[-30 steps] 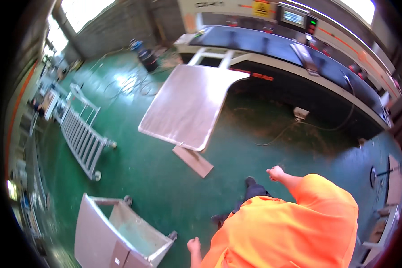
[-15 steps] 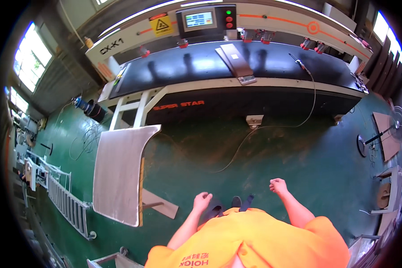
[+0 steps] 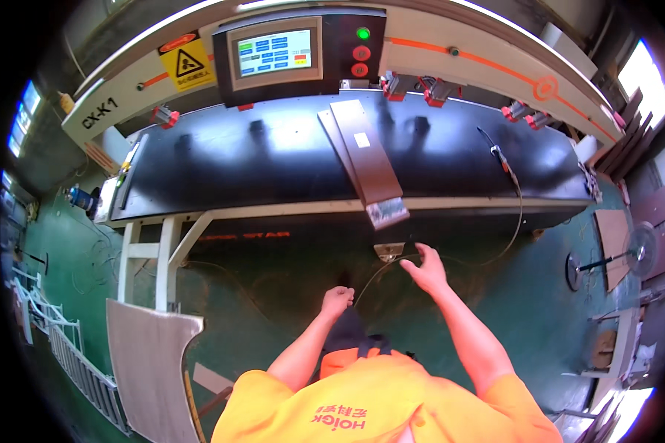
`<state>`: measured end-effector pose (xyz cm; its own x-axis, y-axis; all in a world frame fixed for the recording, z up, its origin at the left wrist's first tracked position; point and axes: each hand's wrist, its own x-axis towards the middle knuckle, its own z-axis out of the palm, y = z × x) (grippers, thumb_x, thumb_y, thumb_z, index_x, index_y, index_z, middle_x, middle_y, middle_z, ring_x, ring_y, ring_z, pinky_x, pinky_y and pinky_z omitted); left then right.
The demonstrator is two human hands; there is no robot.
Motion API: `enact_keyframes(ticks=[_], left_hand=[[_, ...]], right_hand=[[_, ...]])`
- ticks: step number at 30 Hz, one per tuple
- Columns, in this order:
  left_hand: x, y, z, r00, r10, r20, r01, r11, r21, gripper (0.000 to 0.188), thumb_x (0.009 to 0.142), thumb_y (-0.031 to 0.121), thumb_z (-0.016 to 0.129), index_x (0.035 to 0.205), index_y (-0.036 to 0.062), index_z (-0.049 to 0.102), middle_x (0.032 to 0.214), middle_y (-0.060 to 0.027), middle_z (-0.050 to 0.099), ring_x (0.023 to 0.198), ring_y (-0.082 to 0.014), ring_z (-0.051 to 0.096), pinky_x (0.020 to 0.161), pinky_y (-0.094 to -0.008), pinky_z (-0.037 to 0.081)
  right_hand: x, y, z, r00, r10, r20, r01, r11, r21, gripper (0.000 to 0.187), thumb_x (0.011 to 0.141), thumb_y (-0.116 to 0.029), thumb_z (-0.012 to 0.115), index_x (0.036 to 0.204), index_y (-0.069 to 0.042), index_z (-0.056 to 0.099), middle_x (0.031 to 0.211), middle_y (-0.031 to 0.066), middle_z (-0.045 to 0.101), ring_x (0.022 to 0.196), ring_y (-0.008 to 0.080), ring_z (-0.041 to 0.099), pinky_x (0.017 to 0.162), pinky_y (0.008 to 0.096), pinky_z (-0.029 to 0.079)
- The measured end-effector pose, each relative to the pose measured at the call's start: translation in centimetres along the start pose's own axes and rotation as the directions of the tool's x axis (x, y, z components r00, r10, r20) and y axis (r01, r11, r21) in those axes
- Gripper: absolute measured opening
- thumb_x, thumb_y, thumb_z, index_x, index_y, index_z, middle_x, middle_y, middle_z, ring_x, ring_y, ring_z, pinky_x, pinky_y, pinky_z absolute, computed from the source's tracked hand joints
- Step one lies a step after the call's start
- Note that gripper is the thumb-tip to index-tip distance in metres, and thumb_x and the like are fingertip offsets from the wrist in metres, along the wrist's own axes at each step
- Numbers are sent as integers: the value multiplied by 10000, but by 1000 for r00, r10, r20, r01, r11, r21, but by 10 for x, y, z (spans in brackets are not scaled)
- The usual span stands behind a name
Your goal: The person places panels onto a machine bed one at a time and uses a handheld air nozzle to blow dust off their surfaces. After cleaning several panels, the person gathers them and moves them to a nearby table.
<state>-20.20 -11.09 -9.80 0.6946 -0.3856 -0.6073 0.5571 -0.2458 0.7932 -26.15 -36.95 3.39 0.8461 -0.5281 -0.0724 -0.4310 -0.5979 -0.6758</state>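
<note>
My right hand is raised over the floor in front of the machine, its thumb and fingers apart with nothing between them. The nearest thing to it is a pair of long brown panels, one overlapping the other, on the machine's black table. The upper panel bears a white label, and the panels' near end sticks out past the table's front edge, wrapped in something printed. Lower and further left, my left hand has its fingers curled in, and no object shows in it. Neither hand touches the panels.
Above the table runs a beam with a control screen, buttons and several red-tipped clamps. An air gun with a trailing hose lies at the table's right. A grey curved-edge board juts out at left; a fan stands at right.
I have moved nearer the machine, so its table and screen look larger. My right hand has reached forward and its fingers have opened; my left hand has also come forward, still curled.
</note>
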Motion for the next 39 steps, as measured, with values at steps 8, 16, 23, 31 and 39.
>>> enact_keyframes(ticks=[8,16,23,31,39], left_hand=[[109,111,41,986,142,-87,-138,989,45,321,912,270,652,1001,-39,649,807,-76,670,732,-137,625,703,-275,500],[142,196,68,897,253,-363,-299,951,-77,469,937,233,650,1278,-64,525,965,-58,639,801,-106,599,648,-241,481],[165,263,219,980,46,-196,-108,940,-323,418,948,236,624,1263,-29,550,1150,-115,641,1017,-207,618,912,-327,471],[211,256,274,902,277,-331,-258,961,101,477,897,262,665,1252,-42,570,1107,-124,669,1007,-224,623,896,-342,466],[206,268,224,689,574,-443,119,513,850,758,773,438,726,1333,3,457,1373,-256,463,1270,-447,434,1049,-462,392]], right_hand=[[208,-95,57,995,28,95,23,869,-494,1057,645,-512,811,1485,-120,303,1549,235,218,1382,427,296,1070,556,334],[237,-34,3,889,-66,452,-171,869,463,909,702,-329,730,1468,-57,324,1506,204,334,1309,360,428,1074,431,376],[194,113,-104,619,-88,780,-783,1,622,522,860,-309,580,1307,-41,554,1186,103,651,1098,225,616,952,360,472],[403,300,-251,964,-37,-265,-17,980,-198,666,837,-406,727,1276,57,537,1225,233,600,1118,373,587,966,469,470],[467,369,-275,981,51,-186,-131,883,-451,501,770,-430,762,968,-2,592,923,202,656,877,401,642,766,500,516]])
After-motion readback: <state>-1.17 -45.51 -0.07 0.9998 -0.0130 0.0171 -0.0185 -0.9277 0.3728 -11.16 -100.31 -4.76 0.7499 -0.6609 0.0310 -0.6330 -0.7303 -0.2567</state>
